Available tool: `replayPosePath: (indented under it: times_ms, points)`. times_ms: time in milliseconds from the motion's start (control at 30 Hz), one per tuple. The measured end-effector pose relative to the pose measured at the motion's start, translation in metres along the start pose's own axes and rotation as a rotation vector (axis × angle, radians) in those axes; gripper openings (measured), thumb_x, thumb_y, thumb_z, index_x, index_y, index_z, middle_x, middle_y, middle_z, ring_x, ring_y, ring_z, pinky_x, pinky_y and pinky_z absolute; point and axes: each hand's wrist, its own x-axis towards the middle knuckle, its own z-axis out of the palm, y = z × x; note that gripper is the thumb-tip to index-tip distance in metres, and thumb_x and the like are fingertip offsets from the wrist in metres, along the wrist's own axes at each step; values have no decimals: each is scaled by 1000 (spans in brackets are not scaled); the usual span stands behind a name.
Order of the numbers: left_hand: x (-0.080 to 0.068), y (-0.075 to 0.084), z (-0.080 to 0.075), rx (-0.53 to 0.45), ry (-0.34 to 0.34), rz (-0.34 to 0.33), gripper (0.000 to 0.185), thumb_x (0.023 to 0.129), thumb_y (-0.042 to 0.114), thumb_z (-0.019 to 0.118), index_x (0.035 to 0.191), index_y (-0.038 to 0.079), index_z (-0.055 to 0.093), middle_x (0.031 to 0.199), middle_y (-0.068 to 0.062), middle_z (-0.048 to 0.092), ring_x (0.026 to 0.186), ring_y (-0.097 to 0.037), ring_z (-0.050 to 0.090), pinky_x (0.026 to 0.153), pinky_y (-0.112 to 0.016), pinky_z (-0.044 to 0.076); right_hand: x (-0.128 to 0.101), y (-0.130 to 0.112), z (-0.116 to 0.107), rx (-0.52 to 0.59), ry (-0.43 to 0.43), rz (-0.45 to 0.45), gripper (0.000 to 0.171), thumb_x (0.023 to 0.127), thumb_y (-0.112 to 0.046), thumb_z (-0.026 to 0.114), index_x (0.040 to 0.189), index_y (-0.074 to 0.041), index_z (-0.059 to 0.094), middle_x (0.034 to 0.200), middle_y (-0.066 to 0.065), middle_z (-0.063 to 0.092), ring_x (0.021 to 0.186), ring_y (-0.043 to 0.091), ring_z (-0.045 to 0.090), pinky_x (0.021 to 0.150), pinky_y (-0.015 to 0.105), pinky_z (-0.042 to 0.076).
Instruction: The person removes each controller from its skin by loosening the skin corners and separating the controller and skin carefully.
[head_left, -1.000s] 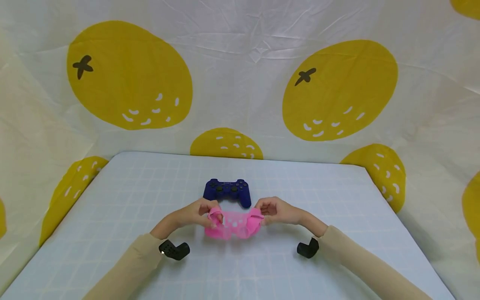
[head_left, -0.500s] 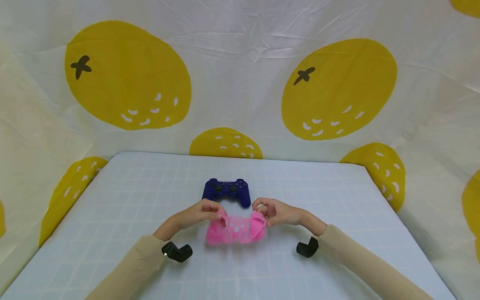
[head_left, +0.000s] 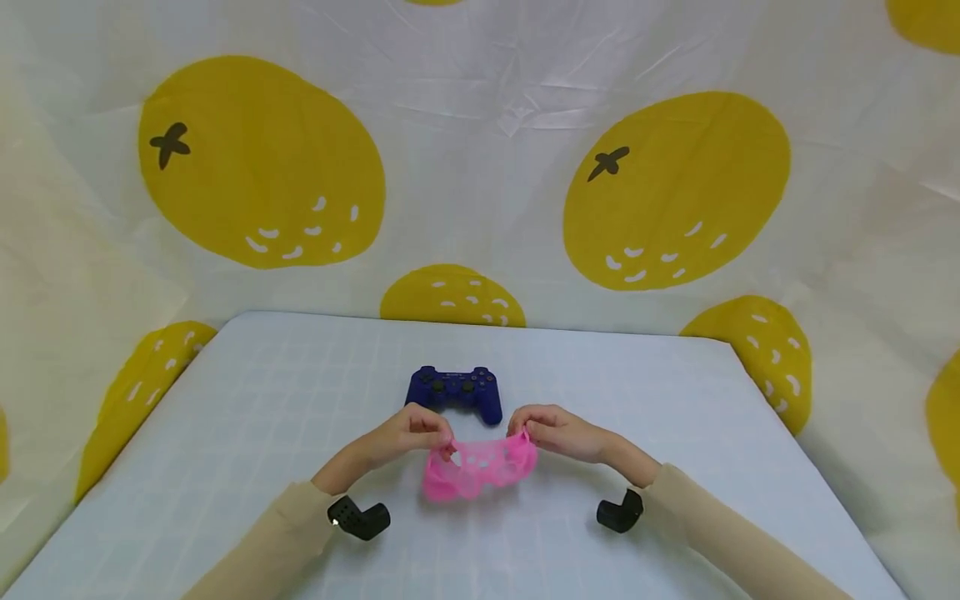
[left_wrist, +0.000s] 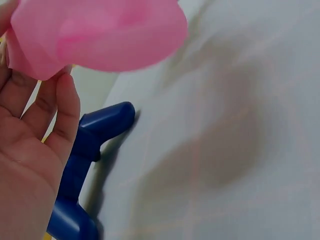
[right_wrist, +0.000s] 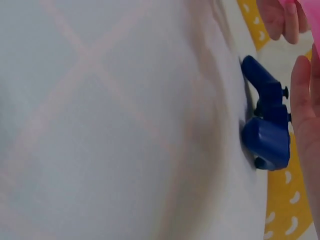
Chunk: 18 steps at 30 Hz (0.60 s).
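Note:
Between my hands hangs a soft pink silicone controller cover (head_left: 480, 467) with cut-out holes, held above the table. My left hand (head_left: 408, 433) pinches its upper left edge; in the left wrist view the pink cover (left_wrist: 110, 35) fills the top, its edge between fingers and thumb. At the upper right corner my right hand (head_left: 558, 432) pinches the cover; only a sliver of it shows in the right wrist view. Just beyond the hands a dark blue game controller (head_left: 453, 390) lies on the table, its handles toward me. The left hand partly hides its left handle.
A table (head_left: 300, 367) with a pale grid cloth spans the view. Behind it hangs a white curtain (head_left: 480, 167) with big yellow fruit prints. Each wrist carries a small black camera, such as the left camera (head_left: 360, 518).
The cover has been lifted and shifted slightly to the right and toward me, and now hangs more stretched out. Both hands have moved their grip toward its upper edge. The controller stays put.

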Motion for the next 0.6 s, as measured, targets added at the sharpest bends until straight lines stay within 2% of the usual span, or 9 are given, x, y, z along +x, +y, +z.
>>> replayPosePath:
  times_ms: [100,167,300,367,467,600]
  points:
    - [0,-1,0,9,7,8,24,96,5,53,92,-18,60,82,-12,69,80,-5,67,82,-25,54,-1,-1,-2,15,-74,-26,22,103,-8,38,107,-14,59,112,-4,56,109,8,51,96,25,45]
    - [0,-1,0,39,24,-1,24,96,7,54,92,-16,62,82,-15,68,81,-5,66,81,-24,53,0,-2,-3,20,-112,-8,18,100,-7,42,106,-12,59,112,-4,57,110,9,51,96,26,44]
    - [3,-1,-1,116,68,-41,25,97,13,56,97,-10,65,89,-27,67,84,-5,66,82,-24,53,1,-4,-6,26,-130,40,9,95,-6,47,98,1,51,110,-1,57,108,11,51,92,28,44]
    - [3,-2,-1,133,82,-58,25,97,15,56,100,-8,66,92,-29,67,86,-5,66,83,-24,54,0,-3,-7,-1,-93,75,13,96,-6,47,98,6,46,110,-2,58,105,11,52,90,27,44]
    - [1,-4,-1,148,99,-74,26,96,15,58,103,-9,66,95,-29,67,86,-4,67,82,-23,54,-1,1,-7,-70,8,99,16,97,-5,49,101,10,47,106,-2,61,99,9,54,85,24,46]
    - [-1,-6,-1,204,169,-126,30,94,16,61,113,-8,64,106,-24,68,90,-3,66,82,-21,53,1,8,-4,-151,163,85,15,97,-6,53,104,7,51,102,-2,62,92,6,57,80,21,48]
